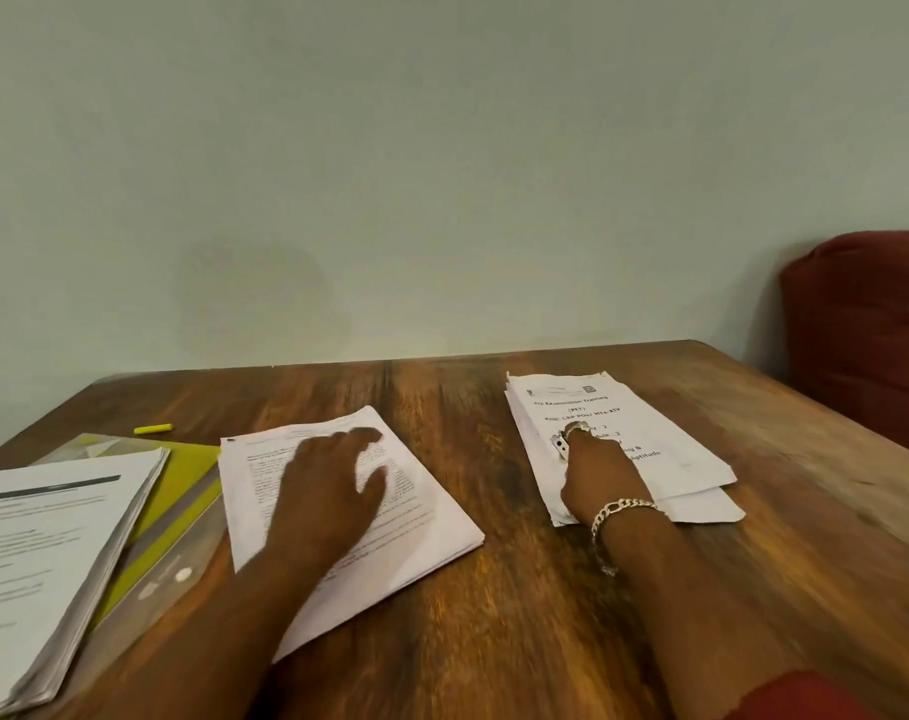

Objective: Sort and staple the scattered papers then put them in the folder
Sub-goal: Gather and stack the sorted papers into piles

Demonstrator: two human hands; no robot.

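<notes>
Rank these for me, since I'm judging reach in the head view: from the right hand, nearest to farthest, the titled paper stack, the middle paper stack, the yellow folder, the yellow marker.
From the right hand:
1. Titled paper stack, directly under it.
2. Middle paper stack, to its left, under the left hand.
3. Yellow folder, farther left.
4. Yellow marker, far left, toward the wall.

Both forearms reach forward, hands apart and palms down.

The left hand (pixel 328 485) lies flat with fingers spread and relaxed, blurred at the tips. The right hand (pixel 600 467) extends further forward, fingers curled around a small metal object; a silver chain bracelet (pixel 618 514) circles its wrist, a red sleeve (pixel 805 696) at the elbow.
</notes>
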